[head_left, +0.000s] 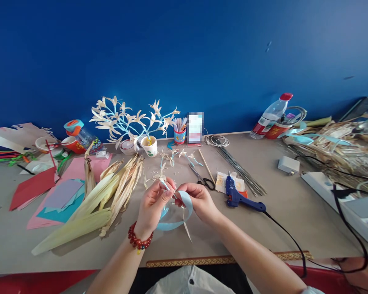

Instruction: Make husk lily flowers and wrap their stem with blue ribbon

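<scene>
Left hand [151,208] fingers pinch slim light-blue stem [164,184]; right hand [204,203] fingers grip light-blue strip [175,225], which loops below and between both hands. Exact contact of strip with stem hidden by fingers. On counter [248,239]: corn husks [129,183] left of fingers, blue glue gun [243,200] right, scissors [209,183] beyond and slightly right, cream flowers [139,118] farther beyond.

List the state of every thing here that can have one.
Blue ribbon: curved in a loop
Left hand: pinching a thin stem
Right hand: pinching the ribbon
Bottle: tilted, red cap on
Pen cup: upright, holding pens
White cup: upright, holding flower branches
Glue gun: lying on its side
Scissors: lying flat
Husks: spread out
</scene>
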{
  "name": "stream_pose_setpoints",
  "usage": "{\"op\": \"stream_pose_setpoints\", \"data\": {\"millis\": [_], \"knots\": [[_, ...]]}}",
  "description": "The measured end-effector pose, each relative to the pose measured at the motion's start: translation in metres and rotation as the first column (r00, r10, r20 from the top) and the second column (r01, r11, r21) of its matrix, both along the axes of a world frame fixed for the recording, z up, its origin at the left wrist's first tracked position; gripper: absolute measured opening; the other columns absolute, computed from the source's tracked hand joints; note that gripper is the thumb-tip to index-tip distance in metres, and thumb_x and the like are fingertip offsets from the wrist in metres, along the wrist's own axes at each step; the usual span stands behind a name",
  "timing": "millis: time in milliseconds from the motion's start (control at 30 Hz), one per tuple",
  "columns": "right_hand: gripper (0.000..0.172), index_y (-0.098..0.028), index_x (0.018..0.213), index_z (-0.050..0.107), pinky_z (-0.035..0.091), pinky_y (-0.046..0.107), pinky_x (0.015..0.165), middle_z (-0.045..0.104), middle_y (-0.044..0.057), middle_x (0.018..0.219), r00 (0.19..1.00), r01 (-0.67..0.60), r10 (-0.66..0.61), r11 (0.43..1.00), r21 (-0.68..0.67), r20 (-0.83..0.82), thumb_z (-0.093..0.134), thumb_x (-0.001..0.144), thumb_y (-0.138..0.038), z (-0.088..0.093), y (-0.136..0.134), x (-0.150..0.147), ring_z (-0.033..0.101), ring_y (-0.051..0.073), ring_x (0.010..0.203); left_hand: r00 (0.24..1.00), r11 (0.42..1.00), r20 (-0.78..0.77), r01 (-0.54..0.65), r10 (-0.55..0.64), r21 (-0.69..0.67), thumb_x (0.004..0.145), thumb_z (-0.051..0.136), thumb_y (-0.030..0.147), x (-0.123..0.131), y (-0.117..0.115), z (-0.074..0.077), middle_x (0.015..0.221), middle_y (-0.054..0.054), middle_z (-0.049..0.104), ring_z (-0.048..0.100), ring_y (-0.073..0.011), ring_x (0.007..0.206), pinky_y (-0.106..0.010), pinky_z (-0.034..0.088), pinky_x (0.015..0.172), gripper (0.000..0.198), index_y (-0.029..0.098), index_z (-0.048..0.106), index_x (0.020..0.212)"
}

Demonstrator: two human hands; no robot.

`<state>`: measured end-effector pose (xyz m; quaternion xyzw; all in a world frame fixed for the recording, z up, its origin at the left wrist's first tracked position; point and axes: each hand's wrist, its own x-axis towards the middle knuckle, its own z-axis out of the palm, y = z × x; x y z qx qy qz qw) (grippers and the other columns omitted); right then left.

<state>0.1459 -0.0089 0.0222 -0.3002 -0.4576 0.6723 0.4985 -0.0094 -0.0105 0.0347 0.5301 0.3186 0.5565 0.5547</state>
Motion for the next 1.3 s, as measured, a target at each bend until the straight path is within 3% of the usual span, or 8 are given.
{"op": "stream_pose_setpoints", "data": {"millis": [200,433,600,767,867,967,1133,1300], "knots": [[0.027,-0.014,0.069,0.07,0.041,0.019,0.05,0.068,0.002,0.061,0.991,-0.064,0.041,0.982,-0.177,-0.131,0.082,0.071,-0.038,0.002,-0.002,-0.004,0.056,0.009,0.051,0.996,0.998,0.073,0.059,-0.057,-0.027,0.086,0.066,0.03,0.001,0.0,-0.002,0.093,-0.005,0.062,0.06,-0.0155,0.074,-0.032,0.052,0.074,0.014,0.019,0.068,0.078],[0.03,-0.015,0.069,0.065,0.038,0.018,0.05,0.065,0.001,0.058,0.977,-0.102,0.058,0.973,-0.207,-0.206,0.085,0.068,-0.038,0.004,-0.003,-0.008,0.054,0.008,0.051,0.996,1.0,0.09,0.023,-0.023,0.0,0.086,0.065,0.03,0.002,0.001,-0.006,0.093,-0.008,0.068,0.063,-0.0243,0.099,-0.039,0.052,0.088,0.014,0.021,0.072,0.078],[0.031,-0.017,0.069,0.062,0.042,0.023,0.058,0.061,0.0,0.063,0.994,0.092,-0.09,0.995,0.048,-0.057,0.076,0.076,-0.043,0.008,-0.006,-0.006,0.051,0.011,0.057,1.0,1.0,0.014,-0.014,0.013,0.01,0.087,0.064,0.03,0.002,0.0,-0.006,0.104,-0.009,0.069,0.06,-0.0249,0.109,-0.037,0.049,0.093,0.013,0.02,0.072,0.084],[0.025,-0.018,0.072,0.064,0.041,0.025,0.058,0.061,0.002,0.067,0.895,0.214,-0.374,0.838,0.503,0.243,0.061,0.089,-0.035,0.009,-0.006,0.002,0.051,0.013,0.06,0.986,0.992,-0.119,-0.113,0.12,0.064,0.083,0.07,0.027,0.001,-0.002,-0.011,0.097,-0.006,0.064,0.062,-0.0212,0.099,-0.035,0.047,0.095,0.008,0.019,0.07,0.086],[0.024,-0.018,0.074,0.066,0.042,0.027,0.061,0.061,0.003,0.066,0.875,0.201,-0.413,0.785,0.586,0.254,0.057,0.092,-0.032,0.008,-0.005,0.003,0.053,0.014,0.061,0.984,0.985,-0.102,-0.138,0.149,0.104,0.085,0.067,0.027,0.003,-0.002,-0.012,0.089,-0.005,0.062,0.06,-0.02,0.094,-0.036,0.049,0.093,0.009,0.019,0.069,0.082],[0.025,-0.018,0.075,0.069,0.043,0.027,0.061,0.063,0.004,0.068,0.901,0.222,-0.377,0.824,0.521,0.212,0.06,0.09,-0.036,0.007,-0.006,0.002,0.055,0.016,0.063,0.981,0.98,-0.091,-0.159,0.17,0.118,0.085,0.067,0.03,0.004,0.0,-0.01,0.084,-0.005,0.06,0.059,-0.0205,0.093,-0.034,0.051,0.086,0.013,0.018,0.068,0.079],[0.024,-0.018,0.071,0.07,0.042,0.025,0.059,0.064,0.002,0.067,0.975,0.195,-0.213,0.96,0.202,0.069,0.071,0.082,-0.039,0.004,-0.008,-0.003,0.054,0.014,0.062,0.988,0.988,-0.071,-0.134,0.14,0.081,0.085,0.067,0.029,0.003,0.0,-0.007,0.088,-0.005,0.06,0.059,-0.0191,0.09,-0.03,0.051,0.078,0.012,0.018,0.069,0.081],[0.02,-0.017,0.074,0.072,0.041,0.023,0.06,0.064,0.001,0.064,0.993,0.09,-0.092,0.996,-0.028,-0.072,0.076,0.078,-0.035,0.0,-0.007,-0.005,0.053,0.012,0.06,0.995,0.992,-0.039,-0.087,0.091,0.089,0.088,0.063,0.026,0.001,-0.001,-0.005,0.091,-0.005,0.058,0.059,-0.0177,0.089,-0.03,0.05,0.08,0.011,0.019,0.07,0.082]]}}
